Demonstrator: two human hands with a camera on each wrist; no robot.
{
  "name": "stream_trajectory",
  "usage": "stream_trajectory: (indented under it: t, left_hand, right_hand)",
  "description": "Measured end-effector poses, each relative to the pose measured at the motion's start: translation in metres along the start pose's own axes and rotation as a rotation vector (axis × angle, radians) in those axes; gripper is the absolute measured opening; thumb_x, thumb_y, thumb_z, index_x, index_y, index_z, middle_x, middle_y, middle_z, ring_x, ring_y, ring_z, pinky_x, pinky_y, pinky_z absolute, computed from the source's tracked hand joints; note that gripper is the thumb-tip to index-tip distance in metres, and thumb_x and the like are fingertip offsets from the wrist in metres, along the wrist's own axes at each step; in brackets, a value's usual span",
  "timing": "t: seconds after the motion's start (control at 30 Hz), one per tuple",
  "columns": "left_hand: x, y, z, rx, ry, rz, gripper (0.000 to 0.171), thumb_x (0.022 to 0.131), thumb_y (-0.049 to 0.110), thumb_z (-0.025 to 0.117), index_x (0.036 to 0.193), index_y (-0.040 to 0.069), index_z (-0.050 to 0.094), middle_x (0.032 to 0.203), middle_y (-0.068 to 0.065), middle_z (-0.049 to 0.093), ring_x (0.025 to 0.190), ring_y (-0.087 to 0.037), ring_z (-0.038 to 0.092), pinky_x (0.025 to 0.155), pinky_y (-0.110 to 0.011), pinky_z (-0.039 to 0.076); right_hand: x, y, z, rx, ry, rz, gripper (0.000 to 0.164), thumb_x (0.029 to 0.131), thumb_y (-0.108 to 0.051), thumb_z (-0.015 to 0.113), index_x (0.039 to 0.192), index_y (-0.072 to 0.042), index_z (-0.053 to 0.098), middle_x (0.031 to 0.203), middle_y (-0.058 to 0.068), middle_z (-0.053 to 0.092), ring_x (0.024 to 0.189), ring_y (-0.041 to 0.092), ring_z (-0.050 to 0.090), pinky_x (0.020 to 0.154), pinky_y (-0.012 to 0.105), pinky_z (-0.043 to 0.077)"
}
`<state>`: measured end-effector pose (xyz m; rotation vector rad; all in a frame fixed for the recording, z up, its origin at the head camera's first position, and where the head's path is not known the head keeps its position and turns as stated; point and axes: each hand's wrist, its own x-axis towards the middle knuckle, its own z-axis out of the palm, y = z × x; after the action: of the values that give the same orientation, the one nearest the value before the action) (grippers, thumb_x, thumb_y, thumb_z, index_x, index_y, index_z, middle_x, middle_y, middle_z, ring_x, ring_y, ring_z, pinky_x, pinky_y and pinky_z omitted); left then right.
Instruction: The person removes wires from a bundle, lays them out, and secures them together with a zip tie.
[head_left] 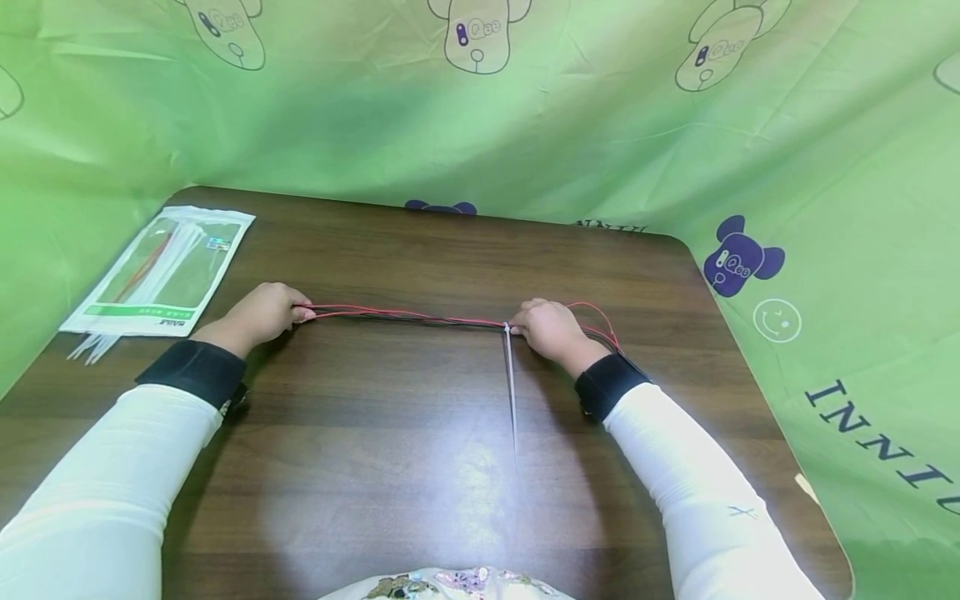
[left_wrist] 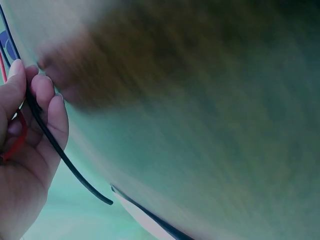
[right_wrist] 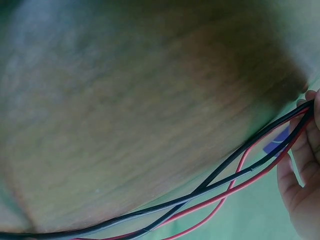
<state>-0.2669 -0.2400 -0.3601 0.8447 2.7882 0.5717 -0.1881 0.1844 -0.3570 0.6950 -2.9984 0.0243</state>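
Note:
A bundle of red and black wires (head_left: 405,317) stretches left to right over the table between both hands. My left hand (head_left: 264,315) pinches its left end between thumb and fingers; in the left wrist view a black wire (left_wrist: 70,165) and a red wire (left_wrist: 20,135) pass through that grip. Around the bundle sits a white cable tie (head_left: 512,379), its long tail pointing toward the body. Just right of the tie, my right hand (head_left: 551,332) pinches the bundle. Beyond it, in the right wrist view, the loose wires (right_wrist: 200,195) cross and spread.
At the table's left edge lies a clear and white plastic bag (head_left: 159,271) of white cable ties, some tips sticking out below it. The brown wooden table (head_left: 375,467) is bordered behind and at right by a green printed curtain (head_left: 337,108).

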Motion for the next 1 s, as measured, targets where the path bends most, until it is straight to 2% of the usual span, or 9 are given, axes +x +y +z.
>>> stream_trajectory:
  t: [0.37, 0.73, 0.87, 1.0]
  left_hand:
    - [-0.018, -0.010, -0.007, 0.027, 0.004, -0.058, 0.016, 0.094, 0.008, 0.060, 0.086, -0.004, 0.066, 0.062, -0.002, 0.059, 0.058, -0.016, 0.054, 0.057, -0.033, 0.043]
    - [-0.032, -0.016, -0.005, 0.049, 0.075, -0.060, 0.012, 0.089, 0.005, 0.065, 0.080, -0.003, 0.066, 0.079, -0.017, 0.066, 0.077, -0.035, 0.061, 0.075, -0.053, 0.046]
    - [-0.039, -0.022, -0.006, 0.043, 0.074, -0.079, 0.011, 0.087, 0.004, 0.067, 0.081, -0.005, 0.065, 0.080, -0.019, 0.065, 0.078, -0.036, 0.061, 0.075, -0.054, 0.045]
    - [-0.044, -0.022, -0.014, 0.023, 0.054, -0.124, 0.018, 0.083, 0.005, 0.071, 0.088, -0.011, 0.063, 0.085, -0.026, 0.065, 0.083, -0.043, 0.060, 0.077, -0.055, 0.045]
  right_hand:
    - [-0.004, 0.003, -0.001, 0.006, -0.007, 0.020, 0.015, 0.091, -0.017, 0.066, 0.099, -0.008, 0.075, 0.093, 0.005, 0.069, 0.093, 0.025, 0.064, 0.082, 0.040, 0.052]
    - [-0.006, 0.005, 0.004, -0.132, 0.018, -0.029, 0.010, 0.090, -0.017, 0.066, 0.090, -0.010, 0.074, 0.083, 0.004, 0.065, 0.083, 0.024, 0.059, 0.072, 0.039, 0.050]
    - [-0.006, 0.005, 0.004, -0.151, 0.023, -0.040, 0.011, 0.089, -0.016, 0.066, 0.093, -0.009, 0.074, 0.083, 0.004, 0.065, 0.082, 0.024, 0.058, 0.071, 0.038, 0.049]
    - [-0.006, 0.005, 0.002, -0.150, 0.023, -0.047, 0.011, 0.090, -0.015, 0.066, 0.093, -0.009, 0.074, 0.082, 0.004, 0.064, 0.081, 0.024, 0.058, 0.068, 0.038, 0.048]
